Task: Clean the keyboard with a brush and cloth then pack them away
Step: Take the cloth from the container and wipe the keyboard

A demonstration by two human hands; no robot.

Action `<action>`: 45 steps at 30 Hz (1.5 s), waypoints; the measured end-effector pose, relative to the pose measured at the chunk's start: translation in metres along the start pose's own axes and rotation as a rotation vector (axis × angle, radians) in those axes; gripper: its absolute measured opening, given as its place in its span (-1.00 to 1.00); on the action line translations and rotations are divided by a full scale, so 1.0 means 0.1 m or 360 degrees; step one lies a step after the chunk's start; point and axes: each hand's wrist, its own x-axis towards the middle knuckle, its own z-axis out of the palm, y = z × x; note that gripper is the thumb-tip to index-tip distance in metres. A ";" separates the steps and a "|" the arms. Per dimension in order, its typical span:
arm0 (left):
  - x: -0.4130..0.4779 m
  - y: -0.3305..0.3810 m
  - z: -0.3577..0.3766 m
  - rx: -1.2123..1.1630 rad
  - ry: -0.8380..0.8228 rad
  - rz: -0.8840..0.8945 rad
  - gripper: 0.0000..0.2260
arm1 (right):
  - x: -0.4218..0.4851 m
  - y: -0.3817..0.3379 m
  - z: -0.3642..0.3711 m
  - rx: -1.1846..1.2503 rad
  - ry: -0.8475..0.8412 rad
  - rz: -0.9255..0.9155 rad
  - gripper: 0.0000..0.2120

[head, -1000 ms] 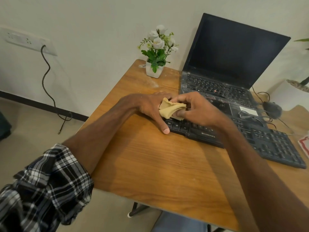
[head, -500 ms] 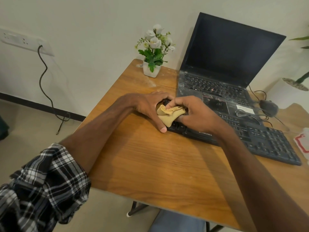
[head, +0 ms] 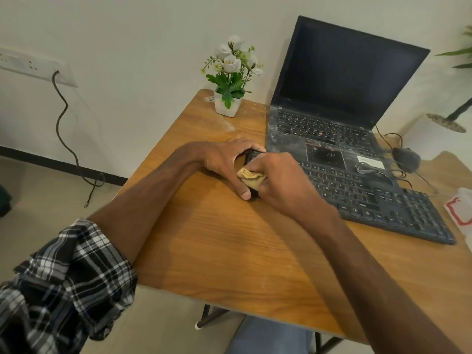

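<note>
A black keyboard [head: 378,200] lies slanted across the wooden desk [head: 229,246], in front of the laptop. My right hand [head: 283,182] presses a folded tan cloth [head: 251,178] onto the keyboard's left end. My left hand [head: 227,162] wraps around that left end, thumb along the front edge, fingers over the far corner. No brush is in view.
An open dusty laptop [head: 332,98] stands behind the keyboard. A small white pot of flowers [head: 229,80] is at the desk's far left corner. A mouse [head: 406,155] with coiled cable rests right of the laptop. A white and red packet [head: 459,208] lies at the right edge.
My right hand has slid the cloth leftward and toward me over the keyboard's left end. The left hand has kept its hold on that end.
</note>
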 end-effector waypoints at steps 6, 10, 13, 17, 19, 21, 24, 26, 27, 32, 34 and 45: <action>-0.07 0.01 -0.04 -0.0080 0.0085 -0.0102 0.36 | 0.01 0.26 -0.31 0.0220 -0.0133 0.0071 -0.52; -0.05 0.05 -0.06 -0.0031 0.0126 -0.0127 0.32 | 0.04 0.34 -0.19 0.0276 0.0029 0.0065 -0.49; -0.01 -0.06 -0.06 -0.0032 0.0132 -0.0069 0.35 | -0.01 0.25 -0.02 0.0385 0.0071 -0.0080 -0.51; 0.14 -0.27 -0.01 -0.0081 0.0119 -0.0122 0.35 | -0.06 0.17 0.04 0.0500 0.0074 -0.0211 -0.50; 0.22 -0.33 0.02 -0.0089 0.0134 -0.0141 0.33 | -0.07 0.21 -0.01 0.0594 0.0041 -0.0161 -0.49; 0.27 -0.36 0.03 -0.0074 0.0162 -0.0115 0.31 | -0.10 0.28 -0.05 0.0655 0.0006 -0.0088 -0.45; 0.30 -0.37 0.03 -0.0079 0.0169 -0.0059 0.29 | -0.19 0.40 -0.09 0.0754 -0.0052 -0.0068 -0.46; 0.27 -0.36 0.02 -0.0068 0.0176 -0.0025 0.30 | -0.26 0.46 -0.09 0.0785 -0.0062 -0.0078 -0.45; 0.24 -0.34 0.01 -0.0079 0.0173 -0.0017 0.29 | -0.29 0.50 -0.09 0.0795 -0.0074 -0.0074 -0.44; 0.13 -0.19 -0.01 -0.0067 0.0095 -0.0017 0.18 | -0.36 0.57 -0.24 0.0734 -0.0169 -0.0033 -0.46; 0.12 -0.16 -0.02 -0.0067 0.0093 -0.0040 0.18 | -0.32 0.55 -0.29 0.0719 -0.0131 0.0006 -0.51; 0.17 -0.27 -0.03 -0.0010 0.0112 -0.0109 0.39 | -0.05 0.32 0.05 0.0783 0.0117 -0.0134 -0.50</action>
